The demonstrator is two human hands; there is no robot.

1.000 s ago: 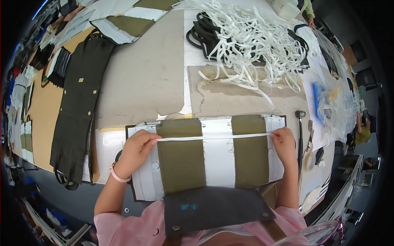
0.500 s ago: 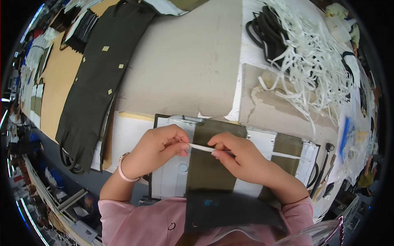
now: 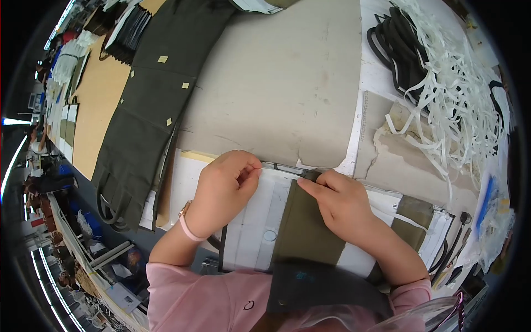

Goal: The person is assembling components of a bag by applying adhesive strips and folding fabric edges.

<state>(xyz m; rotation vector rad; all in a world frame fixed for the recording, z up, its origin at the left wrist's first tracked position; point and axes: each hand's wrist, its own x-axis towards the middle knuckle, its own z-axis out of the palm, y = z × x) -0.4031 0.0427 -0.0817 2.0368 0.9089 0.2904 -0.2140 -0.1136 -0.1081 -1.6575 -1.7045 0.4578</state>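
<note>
A narrow white strip [image 3: 281,174] runs between my hands along the far edge of a flat fabric panel [image 3: 307,232]. The panel is olive green with white and clear sections. At the panel's far left corner, my left hand [image 3: 227,191] pinches the strip's end between thumb and fingertips. My right hand [image 3: 345,205] has its index finger stretched along the strip at the edge, with the other fingers curled in and the strip passing beneath them. The strip's loose tail comes out right of that hand and lies across the panel.
A long dark green fabric piece [image 3: 152,105] with handles and small pale patches lies left. Beyond the panel is grey-beige board [image 3: 271,83]. At the back right are tangled white strips [image 3: 459,88] and a bundle of black handles [image 3: 399,52]. Tools [image 3: 456,243] lie at the right.
Both hands have moved away from me, from above the panel's middle to its far edge. The strip, held in the air before, now lies along that edge. The whole view has shifted slightly.
</note>
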